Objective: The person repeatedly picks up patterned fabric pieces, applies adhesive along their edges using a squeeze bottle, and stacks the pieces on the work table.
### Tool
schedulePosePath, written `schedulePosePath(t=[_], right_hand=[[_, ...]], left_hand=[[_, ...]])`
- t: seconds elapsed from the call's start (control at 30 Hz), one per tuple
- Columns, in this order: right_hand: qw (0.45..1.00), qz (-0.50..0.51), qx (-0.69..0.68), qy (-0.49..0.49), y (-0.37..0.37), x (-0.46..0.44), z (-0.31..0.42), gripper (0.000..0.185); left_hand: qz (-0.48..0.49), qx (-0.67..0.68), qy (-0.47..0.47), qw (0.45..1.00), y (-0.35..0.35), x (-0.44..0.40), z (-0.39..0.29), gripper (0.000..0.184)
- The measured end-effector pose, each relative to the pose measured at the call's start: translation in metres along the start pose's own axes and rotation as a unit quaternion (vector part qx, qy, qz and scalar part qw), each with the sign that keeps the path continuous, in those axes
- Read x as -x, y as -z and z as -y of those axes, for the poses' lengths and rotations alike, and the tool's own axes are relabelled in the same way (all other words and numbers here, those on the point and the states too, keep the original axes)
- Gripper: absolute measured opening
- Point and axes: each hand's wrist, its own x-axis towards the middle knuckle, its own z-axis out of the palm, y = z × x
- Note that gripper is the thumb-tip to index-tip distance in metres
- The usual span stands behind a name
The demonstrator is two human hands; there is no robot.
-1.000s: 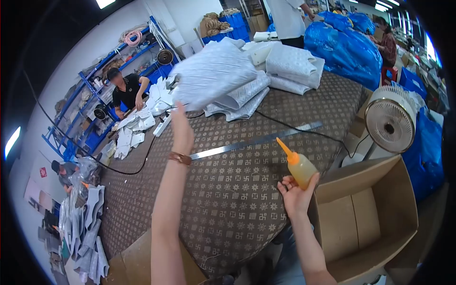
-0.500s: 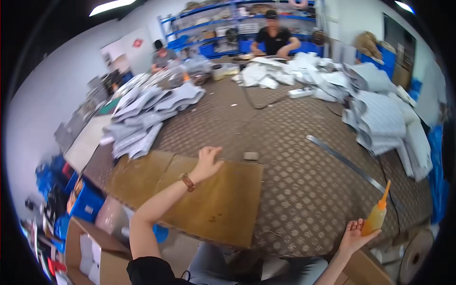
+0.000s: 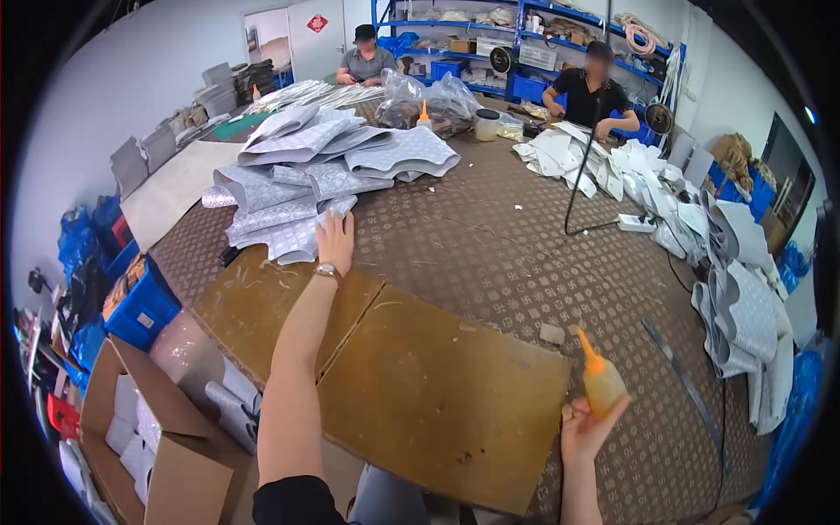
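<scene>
My left hand (image 3: 335, 245) reaches to the near edge of a pile of silver-grey patterned sheets (image 3: 293, 188). Its fingers are stretched out and rest on the lowest sheet. In my right hand (image 3: 588, 429) is a squeeze bottle (image 3: 602, 388) with an orange nozzle and yellowish contents, held upright with a slight tilt. The bottle is above the table by the right edge of a brown board (image 3: 446, 394). A second brown board (image 3: 262, 302) lies left of it, partly under my left forearm. A small grey block (image 3: 552, 333) sits just behind the bottle.
A metal strip (image 3: 682, 381) and more silver sheets (image 3: 744, 306) lie at the right. White pieces (image 3: 569, 162) and a power strip (image 3: 636, 223) are farther back. Two people (image 3: 591, 96) work across the table. An open cardboard box (image 3: 166, 429) stands at lower left.
My left hand has moved forward and left onto the silver sheets. My right hand has come inward with the bottle, toward the board. The view has turned right.
</scene>
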Motion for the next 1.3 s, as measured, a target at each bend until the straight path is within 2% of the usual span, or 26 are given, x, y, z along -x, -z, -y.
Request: schedulePosePath(t=[0.03,0.1,0.17,0.3,0.43,0.6,0.73,0.83,0.87,0.97,1.0,1.1,1.3], right_hand=[[1.000,-0.003,-0.013,0.025,-0.002,0.000,-0.002,0.062],[0.998,-0.012,-0.015,0.058,-0.003,0.002,-0.003,0.063],[0.998,-0.014,-0.018,0.052,-0.006,-0.001,-0.003,0.064],[0.998,-0.029,-0.030,0.056,-0.004,-0.013,-0.007,0.066],[0.998,-0.019,-0.029,0.049,-0.005,-0.014,-0.007,0.067],[0.998,-0.012,-0.021,0.050,-0.007,-0.011,-0.005,0.067],[0.999,-0.009,-0.011,0.043,-0.003,-0.013,-0.003,0.067],[0.998,-0.022,-0.006,0.050,-0.012,-0.009,-0.005,0.066],[0.998,-0.028,-0.005,0.056,-0.015,-0.009,-0.004,0.066],[0.998,-0.012,-0.007,0.056,-0.011,-0.012,-0.003,0.065],[0.999,-0.006,-0.009,0.053,-0.008,-0.012,-0.004,0.065],[0.999,0.011,-0.015,0.049,-0.007,-0.012,-0.003,0.064],[0.998,0.037,-0.020,0.045,-0.007,-0.008,-0.001,0.063]], left_hand=[[-0.046,-0.073,-0.011,0.996,-0.023,-0.009,0.009,0.075],[-0.012,-0.049,0.014,0.999,-0.037,-0.026,0.026,0.081],[0.185,-0.009,0.125,0.975,0.041,-0.047,0.020,0.087],[0.270,0.036,0.195,0.942,0.025,-0.070,0.032,0.100],[0.319,0.106,0.153,0.929,-0.032,-0.078,0.055,0.109],[0.305,0.157,0.155,0.926,-0.031,-0.082,0.056,0.106],[0.272,0.143,0.149,0.940,-0.017,-0.083,0.078,0.093],[0.206,0.119,0.091,0.967,-0.069,-0.073,0.077,0.072],[0.202,0.121,0.093,0.967,-0.064,-0.075,0.076,0.072],[0.227,0.133,0.043,0.964,-0.048,-0.070,0.081,0.054],[0.228,0.127,0.044,0.964,-0.041,-0.063,0.086,0.054],[0.225,0.144,-0.041,0.963,-0.017,-0.043,0.091,0.054],[0.197,0.213,-0.096,0.952,0.124,0.045,0.044,0.068]])
